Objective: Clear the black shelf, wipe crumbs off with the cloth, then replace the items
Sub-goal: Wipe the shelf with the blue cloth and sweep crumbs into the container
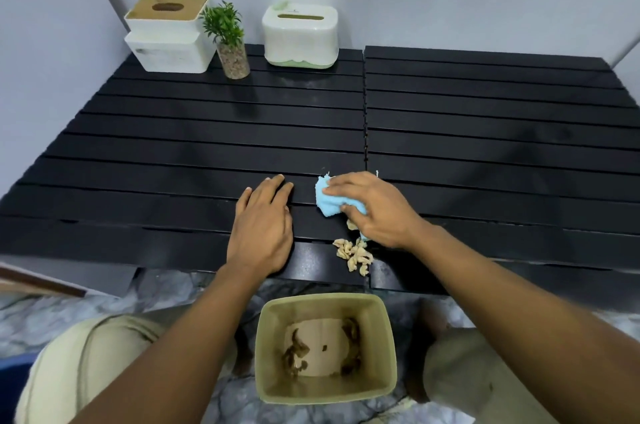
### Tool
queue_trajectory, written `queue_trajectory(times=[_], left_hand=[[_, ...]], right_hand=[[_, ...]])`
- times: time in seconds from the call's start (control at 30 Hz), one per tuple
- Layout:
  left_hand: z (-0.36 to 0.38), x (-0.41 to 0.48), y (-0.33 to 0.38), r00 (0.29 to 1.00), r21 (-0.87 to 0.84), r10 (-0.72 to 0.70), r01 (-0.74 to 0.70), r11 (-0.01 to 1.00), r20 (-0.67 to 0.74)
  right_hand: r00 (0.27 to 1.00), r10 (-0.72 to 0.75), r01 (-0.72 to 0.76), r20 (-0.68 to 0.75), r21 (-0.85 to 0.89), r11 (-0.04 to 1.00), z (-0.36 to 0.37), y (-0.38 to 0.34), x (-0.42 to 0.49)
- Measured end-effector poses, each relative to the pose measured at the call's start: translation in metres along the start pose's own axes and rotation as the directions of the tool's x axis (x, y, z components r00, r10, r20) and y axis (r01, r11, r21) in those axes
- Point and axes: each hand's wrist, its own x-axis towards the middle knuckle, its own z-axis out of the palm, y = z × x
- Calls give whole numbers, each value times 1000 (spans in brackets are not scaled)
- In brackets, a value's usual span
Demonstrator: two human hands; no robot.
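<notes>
The black slatted shelf (207,132) spans the view. My right hand (375,210) grips a light blue cloth (327,202) and presses it on the shelf near the front edge. Just below that hand lies a pile of pale crumbs (353,253), right at the shelf's front edge. My left hand (263,226) rests flat on the shelf to the left of the cloth, fingers straight. At the back left stand a white tissue box with a wooden lid (169,35), a small potted plant (228,42) and a white and green tissue box (300,37).
A beige bin (270,354) stands on the marble floor below the shelf's front edge, under the crumbs, with some brown scraps inside. My knees flank it. A grey wall backs the shelf. A brown board edge (41,281) shows at the left.
</notes>
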Motion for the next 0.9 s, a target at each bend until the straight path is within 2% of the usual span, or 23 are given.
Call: queue_trajectory(times=[0.23, 0.33, 0.43, 0.53, 0.63, 0.7, 0.77, 0.83, 0.87, 0.9], left_hand=[[-2, -2, 2, 1000, -11, 4, -4, 1000, 1], [-5, -5, 3, 1000, -23, 12, -12, 1000, 9], [-5, -5, 3, 1000, -27, 5, -5, 1000, 17], [-5, -4, 2, 1000, -29, 5, -4, 1000, 28], [-6, -5, 1, 1000, -31, 16, -15, 999, 23], [-7, -5, 1, 1000, -34, 14, -13, 999, 15], [-6, -5, 2, 1000, -31, 14, -14, 999, 13], [-6, -5, 3, 1000, -27, 18, -18, 999, 16], [-5, -4, 2, 1000, -28, 22, -22, 999, 14], [-5, -4, 2, 1000, -33, 27, -26, 999, 10]], right_hand=[[1000, -11, 8, 28, 84, 996, 20, -50, -53], [998, -24, 11, 57, 209, 978, 28, -74, -74], [997, 22, -49, 75, 375, 926, 22, -86, -84], [993, 115, -98, -3, 504, 858, -1, -84, -78], [959, 189, -101, -211, 368, 924, -28, -57, -61], [924, 257, -207, -284, 194, 959, -37, -29, -53], [905, 357, -351, -231, 68, 934, -33, -7, -49], [909, 392, -404, -139, -64, 913, -23, 3, -48], [905, 414, -420, -102, -52, 906, -21, 5, -46], [885, 461, -458, -70, 52, 888, -24, 2, -44]])
